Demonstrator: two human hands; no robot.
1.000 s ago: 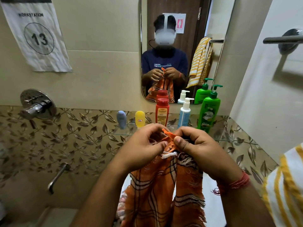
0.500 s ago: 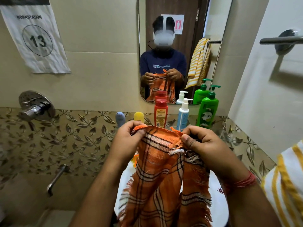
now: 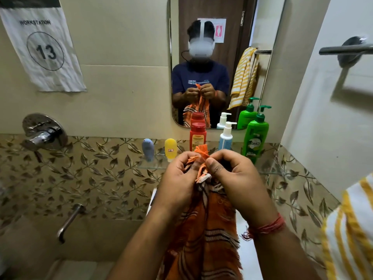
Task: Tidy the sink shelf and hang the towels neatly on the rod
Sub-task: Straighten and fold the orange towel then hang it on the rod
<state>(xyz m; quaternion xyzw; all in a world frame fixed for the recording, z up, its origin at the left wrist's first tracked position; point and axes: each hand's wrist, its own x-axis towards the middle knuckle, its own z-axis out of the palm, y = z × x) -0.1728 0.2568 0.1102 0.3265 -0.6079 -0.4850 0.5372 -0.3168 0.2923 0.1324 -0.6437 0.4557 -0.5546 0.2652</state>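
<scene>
An orange plaid towel [image 3: 203,235] with frayed fringes hangs down in front of me over the sink. My left hand [image 3: 179,178] and my right hand [image 3: 234,178] pinch its top corners together, knuckle to knuckle, with an orange tassel sticking up between them. A yellow-and-white striped towel [image 3: 349,225] hangs at the right edge. The metal towel rod [image 3: 343,49] juts from the right wall, bare where I see it. On the glass shelf [image 3: 155,164] stand a blue tube [image 3: 148,148], a yellow tube [image 3: 170,148], a red bottle [image 3: 197,136], a white pump bottle [image 3: 226,136] and a green pump bottle [image 3: 256,136].
A mirror [image 3: 220,47] above the shelf reflects me and the striped towel. A chrome mixer valve [image 3: 43,132] and a spout [image 3: 69,221] are on the left wall. A paper sign [image 3: 43,49] reading 13 hangs at the upper left.
Half a second ago my hands held the towel's top edge spread apart. They have come back together, bunching the corners into one pinch.
</scene>
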